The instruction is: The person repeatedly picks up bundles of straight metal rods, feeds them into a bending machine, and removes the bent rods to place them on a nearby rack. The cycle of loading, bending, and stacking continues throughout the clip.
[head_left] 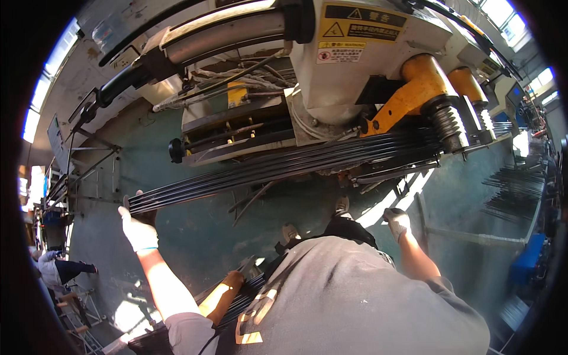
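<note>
A bundle of long, thin dark rods (254,168) stretches from the left to the machine at the right. At its left end is my left hand (140,231), in a pale glove, with thumb and fingers closed around the rod ends. A dark flat piece sits under the fingers there, its shape partly hidden. My right hand (398,222), gloved too, is at my right side, apart from the rods. Its fingers are curled, and a small dark spot shows at them; what they hold, if anything, cannot be made out. The rods' right part passes beneath a yellow machine arm (408,97) with springs.
The large pale machine (343,71) stands ahead, with warning labels. Dark rods (515,192) lie at the far right, near a pale rail (473,238). An orange-brown rounded part (222,294) is close by my left side. Another person (59,268) is at the far left.
</note>
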Available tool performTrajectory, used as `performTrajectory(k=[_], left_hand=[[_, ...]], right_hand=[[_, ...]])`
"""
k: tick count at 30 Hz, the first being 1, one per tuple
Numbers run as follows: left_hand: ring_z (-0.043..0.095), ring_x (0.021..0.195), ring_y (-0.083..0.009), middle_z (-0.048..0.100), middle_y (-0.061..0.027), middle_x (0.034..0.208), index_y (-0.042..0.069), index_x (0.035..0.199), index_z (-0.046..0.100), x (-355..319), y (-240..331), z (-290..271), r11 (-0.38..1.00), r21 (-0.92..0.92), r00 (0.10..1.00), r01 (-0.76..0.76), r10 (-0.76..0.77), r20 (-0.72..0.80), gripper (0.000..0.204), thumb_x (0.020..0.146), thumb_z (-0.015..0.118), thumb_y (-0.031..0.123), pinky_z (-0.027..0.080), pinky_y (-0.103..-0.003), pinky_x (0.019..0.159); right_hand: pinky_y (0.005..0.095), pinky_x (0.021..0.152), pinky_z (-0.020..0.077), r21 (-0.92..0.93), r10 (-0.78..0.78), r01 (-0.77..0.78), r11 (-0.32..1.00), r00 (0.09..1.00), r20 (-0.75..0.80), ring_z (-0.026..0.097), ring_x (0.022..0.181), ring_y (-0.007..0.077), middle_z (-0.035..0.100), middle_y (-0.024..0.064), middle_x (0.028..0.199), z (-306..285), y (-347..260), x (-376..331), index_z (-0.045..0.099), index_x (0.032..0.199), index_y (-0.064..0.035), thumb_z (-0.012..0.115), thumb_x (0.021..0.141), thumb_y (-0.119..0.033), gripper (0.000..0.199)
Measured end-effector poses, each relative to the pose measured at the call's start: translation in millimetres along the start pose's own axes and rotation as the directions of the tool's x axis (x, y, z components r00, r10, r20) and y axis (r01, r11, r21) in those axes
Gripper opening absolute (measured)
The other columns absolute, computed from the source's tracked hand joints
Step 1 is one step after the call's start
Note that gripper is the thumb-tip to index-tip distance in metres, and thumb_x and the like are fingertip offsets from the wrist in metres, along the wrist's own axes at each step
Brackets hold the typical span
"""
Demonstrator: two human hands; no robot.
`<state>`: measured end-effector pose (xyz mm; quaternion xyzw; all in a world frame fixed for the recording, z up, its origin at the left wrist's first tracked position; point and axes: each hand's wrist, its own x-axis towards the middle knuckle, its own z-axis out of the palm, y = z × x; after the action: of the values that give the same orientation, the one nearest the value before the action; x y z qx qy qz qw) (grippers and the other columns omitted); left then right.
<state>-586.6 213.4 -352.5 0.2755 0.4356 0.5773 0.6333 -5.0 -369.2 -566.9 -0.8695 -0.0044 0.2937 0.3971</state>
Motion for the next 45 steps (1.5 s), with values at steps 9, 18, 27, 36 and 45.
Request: performTrajectory(k=[9, 18, 27, 36, 45], left_hand=[[0.052, 0.157, -0.0397, 0.058, -0.0231, 0.167, -0.003, 0.165, 0.050, -53, -144, 36, 0.954, -0.295, 0.968, 0.055, -0.123, -0.219, 0.076, 0.121, 0.035, 0.057, 0.037, -0.056, 0.136], [0.068, 0.134, -0.0381, 0.072, -0.0185, 0.147, 0.001, 0.145, 0.068, -192, -357, 165, 0.805, -0.136, 0.813, 0.578, -0.583, 0.006, 0.054, 0.115, 0.060, 0.045, 0.052, -0.052, 0.120], [0.074, 0.116, -0.0355, 0.078, -0.0149, 0.130, 0.006, 0.135, 0.075, -185, -379, 208, 0.799, 0.099, 0.805, 0.593, -0.591, -0.048, 0.049, 0.113, 0.061, 0.047, 0.059, -0.049, 0.102], [0.074, 0.122, -0.0263, 0.080, -0.0121, 0.128, 0.008, 0.136, 0.076, -178, -419, 205, 0.684, 0.437, 0.600, 0.584, -0.726, 0.336, 0.040, 0.106, 0.072, 0.034, 0.061, -0.042, 0.104], [0.079, 0.113, -0.0234, 0.081, -0.0155, 0.133, -0.002, 0.136, 0.076, -244, -325, 278, 0.508, 0.755, 0.629, -0.414, -0.440, 0.641, 0.036, 0.101, 0.077, 0.005, 0.062, -0.036, 0.098]], right_hand=[[0.0370, 0.084, 0.0568, -0.283, -0.037, 0.073, 0.956, 0.991, 0.129, 0.074, 0.086, 0.0209, 0.082, 0.0108, 0.091, -40, 37, 80, 0.082, 0.101, 0.0027, 0.076, 0.102, -0.039, 0.042], [0.0475, 0.113, 0.0537, -0.598, -0.221, 0.467, 0.651, 0.871, 0.440, 0.070, 0.133, 0.0358, 0.075, 0.0207, 0.142, -117, 71, 198, 0.072, 0.144, -0.0071, 0.067, 0.106, -0.036, 0.049], [0.0535, 0.091, 0.0601, -0.490, -0.493, 0.716, 0.497, 0.698, 0.520, 0.076, 0.102, 0.0444, 0.080, 0.0216, 0.104, -136, -16, 139, 0.081, 0.112, -0.0071, 0.069, 0.104, -0.036, 0.032], [0.0461, 0.072, 0.0589, 0.341, -0.850, 0.783, 0.520, 0.514, 0.117, 0.069, 0.073, 0.0326, 0.071, 0.0130, 0.080, -198, -236, -78, 0.073, 0.083, -0.0032, 0.087, 0.097, -0.046, 0.048], [0.0436, 0.088, 0.0621, 0.869, -0.983, 0.463, 0.174, 0.138, 0.123, 0.074, 0.091, 0.0311, 0.073, 0.0126, 0.088, -228, -346, -143, 0.075, 0.091, 0.0014, 0.087, 0.097, -0.040, 0.044]])
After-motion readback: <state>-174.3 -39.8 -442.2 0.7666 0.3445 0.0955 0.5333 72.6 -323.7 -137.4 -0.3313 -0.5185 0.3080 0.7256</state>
